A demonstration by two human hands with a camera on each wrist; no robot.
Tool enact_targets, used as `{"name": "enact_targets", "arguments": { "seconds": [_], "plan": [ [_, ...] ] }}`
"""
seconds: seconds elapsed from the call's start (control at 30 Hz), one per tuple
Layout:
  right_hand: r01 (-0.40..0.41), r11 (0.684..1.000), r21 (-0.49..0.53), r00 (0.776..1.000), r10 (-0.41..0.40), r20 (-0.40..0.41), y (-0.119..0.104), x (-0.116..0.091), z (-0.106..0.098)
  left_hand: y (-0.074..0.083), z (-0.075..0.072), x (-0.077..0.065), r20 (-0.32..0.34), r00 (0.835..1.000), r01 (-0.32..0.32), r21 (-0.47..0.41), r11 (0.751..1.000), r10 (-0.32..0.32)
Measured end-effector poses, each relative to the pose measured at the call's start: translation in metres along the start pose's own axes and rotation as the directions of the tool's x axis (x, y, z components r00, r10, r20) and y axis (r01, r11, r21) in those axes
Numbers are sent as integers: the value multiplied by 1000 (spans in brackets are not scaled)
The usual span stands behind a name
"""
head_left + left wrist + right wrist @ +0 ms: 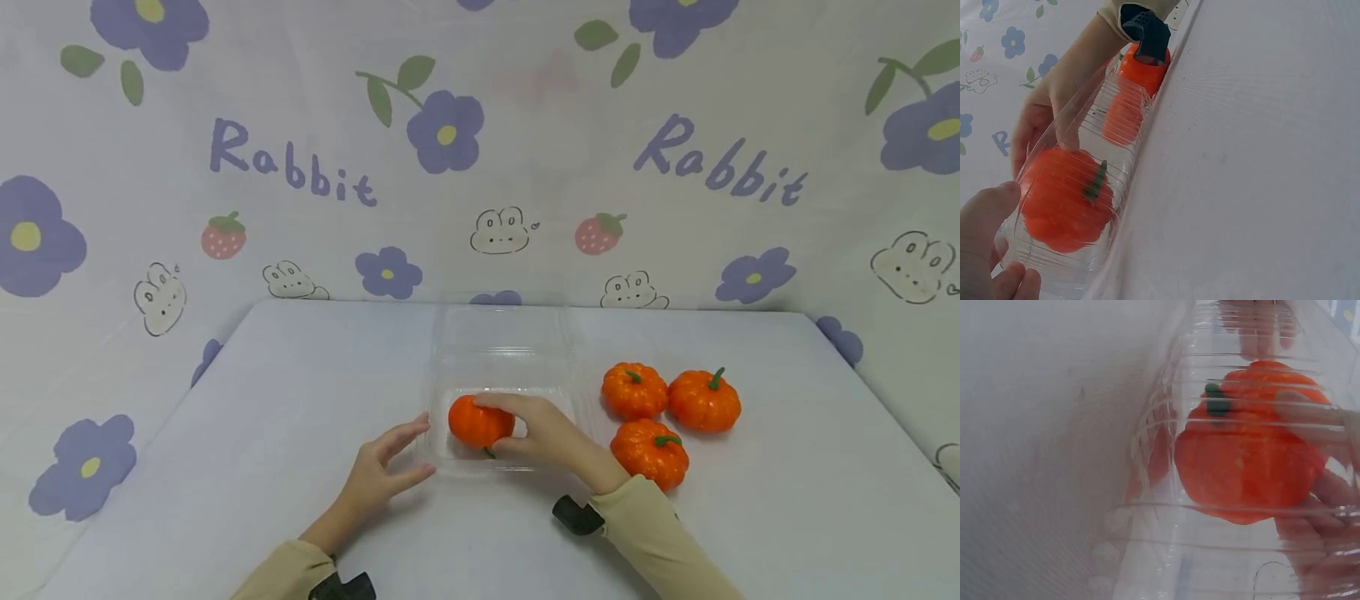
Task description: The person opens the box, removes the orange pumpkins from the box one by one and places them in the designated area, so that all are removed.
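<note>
A small orange pumpkin (474, 423) lies on its side inside a clear plastic clamshell box (551, 400), its green stem toward the person. My right hand (551, 435) reaches into the box and grips that pumpkin between thumb and fingers. In the right wrist view the pumpkin (1244, 469) shows through the ribbed wall. Beside the box's left wall is my left hand (382, 468), thumb and fingers spread and loosely bent. The left wrist view has its thumb (997, 203) and fingertips close against the box's end; firm contact is hard to judge.
Right of the box stand three more orange pumpkins: one at back left (633, 392), one at back right (705, 402), one in front (649, 457). The raised clear lid (502, 329) extends behind the box toward the patterned cloth (555, 167). White cloth covers the table (300, 392).
</note>
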State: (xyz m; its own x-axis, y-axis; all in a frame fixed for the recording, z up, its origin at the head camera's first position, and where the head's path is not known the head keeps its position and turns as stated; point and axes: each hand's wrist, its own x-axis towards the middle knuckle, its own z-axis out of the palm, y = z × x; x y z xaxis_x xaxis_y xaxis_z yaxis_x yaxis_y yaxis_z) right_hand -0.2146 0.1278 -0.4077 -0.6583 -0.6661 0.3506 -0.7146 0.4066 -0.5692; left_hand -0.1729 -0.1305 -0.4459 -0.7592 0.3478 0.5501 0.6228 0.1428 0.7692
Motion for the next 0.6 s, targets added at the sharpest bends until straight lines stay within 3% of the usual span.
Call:
{"name": "enact_targets", "arguments": {
  "seconds": [0.13, 0.37, 0.6],
  "plan": [
    [-28, 998, 49, 1000, 27, 5, 1, -1, -3, -16, 0, -3, -1, 1000, -10, -7, 1000, 10],
    [103, 991, 84, 995, -103, -7, 6, 0, -3, -20, 0, -4, 4, 995, -96, -27, 995, 96],
    [95, 993, 73, 995, -96, 11, 6, 1, -1, -16, 0, -4, 8, 1000, -3, -38, 999, 3]
  ]
}}
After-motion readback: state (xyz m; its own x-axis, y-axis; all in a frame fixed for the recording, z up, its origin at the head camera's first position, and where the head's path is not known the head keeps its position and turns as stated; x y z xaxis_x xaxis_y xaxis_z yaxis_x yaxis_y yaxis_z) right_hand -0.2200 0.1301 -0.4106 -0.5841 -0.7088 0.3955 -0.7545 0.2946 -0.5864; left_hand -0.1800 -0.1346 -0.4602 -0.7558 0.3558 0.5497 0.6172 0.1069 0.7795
